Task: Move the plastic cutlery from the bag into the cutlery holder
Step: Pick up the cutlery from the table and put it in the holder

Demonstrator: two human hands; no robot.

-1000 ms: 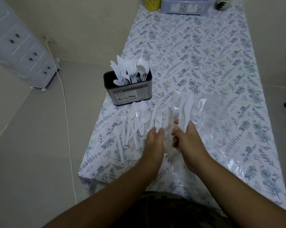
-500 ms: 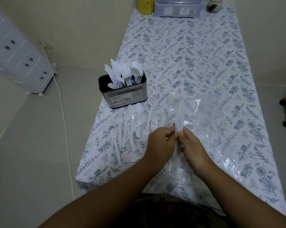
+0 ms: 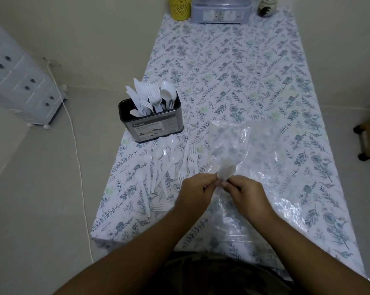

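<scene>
A clear plastic bag lies flat on the floral tablecloth, right of centre. My left hand and my right hand meet at the bag's near left part, and both pinch a small bunch of white plastic cutlery that looks blurred. The dark cutlery holder stands near the table's left edge, holding several white forks, spoons and knives upright. A loose heap of white spoons and forks lies on the cloth between the holder and my left hand.
The table runs away from me. At its far end stand a yellow cup, a grey lidded box and a small jar. A white drawer unit and a cable are on the floor to the left.
My hands came together from slightly apart and drew a little toward me. The long pieces held in my right hand now show only as a short blurred bunch between both hands.
</scene>
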